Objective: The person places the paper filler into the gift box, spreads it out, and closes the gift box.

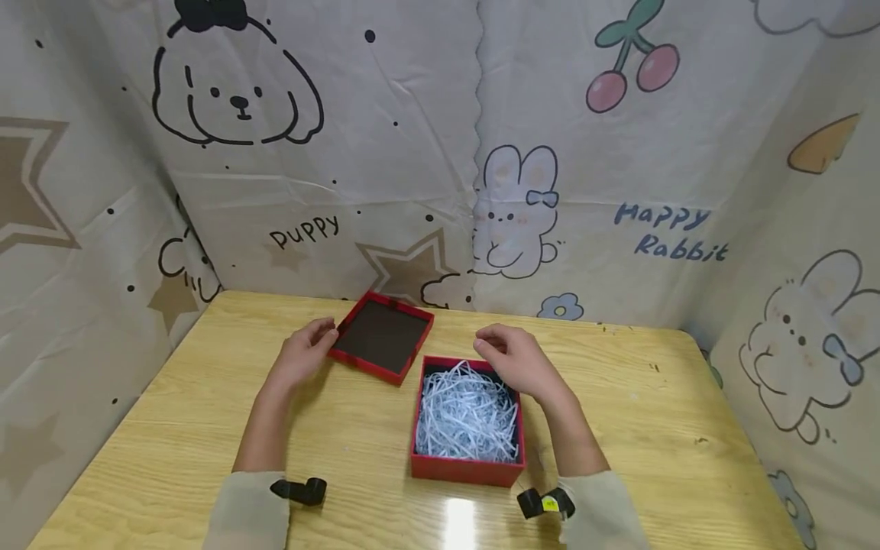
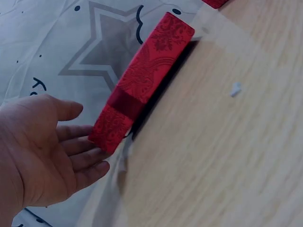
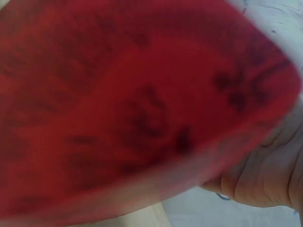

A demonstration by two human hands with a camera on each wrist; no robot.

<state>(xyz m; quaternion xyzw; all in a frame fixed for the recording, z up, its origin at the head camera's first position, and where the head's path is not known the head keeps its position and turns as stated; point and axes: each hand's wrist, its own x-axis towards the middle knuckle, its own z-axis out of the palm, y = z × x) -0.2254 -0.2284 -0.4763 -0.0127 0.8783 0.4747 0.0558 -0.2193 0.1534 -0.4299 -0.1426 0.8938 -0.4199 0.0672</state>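
Observation:
A red box (image 1: 467,470) filled with white shredded paper (image 1: 467,416) stands on the table. Behind it and to the left, its red lid (image 1: 381,336) lies with the dark inside facing up. My left hand (image 1: 307,353) is at the lid's left corner, its fingers loosely extended right at the patterned red side (image 2: 151,66). My right hand (image 1: 512,359) hovers by the box's far right corner, its fingers loosely bent, with nothing seen in them. In the right wrist view the box's red wall (image 3: 142,118) fills most of the picture, blurred, and covers the fingers.
The pale wooden table (image 1: 619,428) runs back to a printed cloth (image 1: 412,153) that hangs behind and along both sides. A small white scrap (image 2: 235,90) lies on the wood near the lid. Black straps with small cameras sit at both wrists.

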